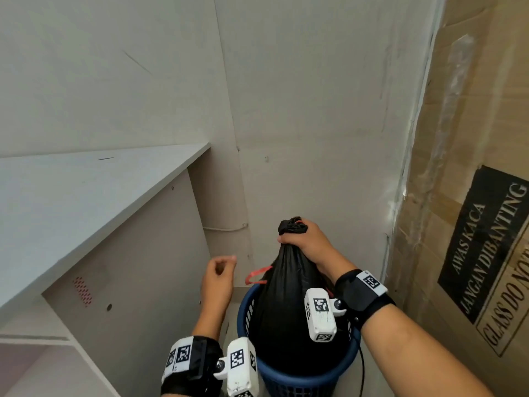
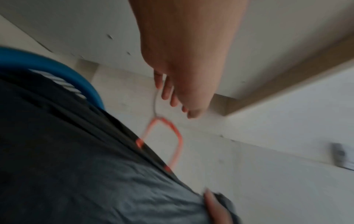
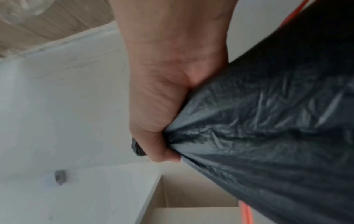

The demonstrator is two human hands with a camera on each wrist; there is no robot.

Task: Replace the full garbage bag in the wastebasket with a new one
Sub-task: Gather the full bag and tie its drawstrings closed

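A full black garbage bag (image 1: 286, 310) stands in the blue wastebasket (image 1: 300, 381) at the bottom centre. Its top is gathered into a neck, and my right hand (image 1: 294, 236) grips that neck, with a crumpled tuft sticking out above the fist. In the right wrist view the right hand (image 3: 162, 145) is curled tight round the bunched bag (image 3: 268, 121). A red drawstring loop (image 1: 257, 276) hangs off the bag's left side. My left hand (image 1: 226, 263) hovers just left of the loop with loosely curled fingers that hold nothing. The blurred left wrist view shows the left hand (image 2: 178, 97) above the loop (image 2: 172, 136).
A white desk (image 1: 86, 190) with a side panel stands close on the left. A tall cardboard box (image 1: 472, 196) with a glass warning label leans on the right. The basket sits in the wall corner between them, and a thin black cable (image 1: 362, 368) hangs by its right side.
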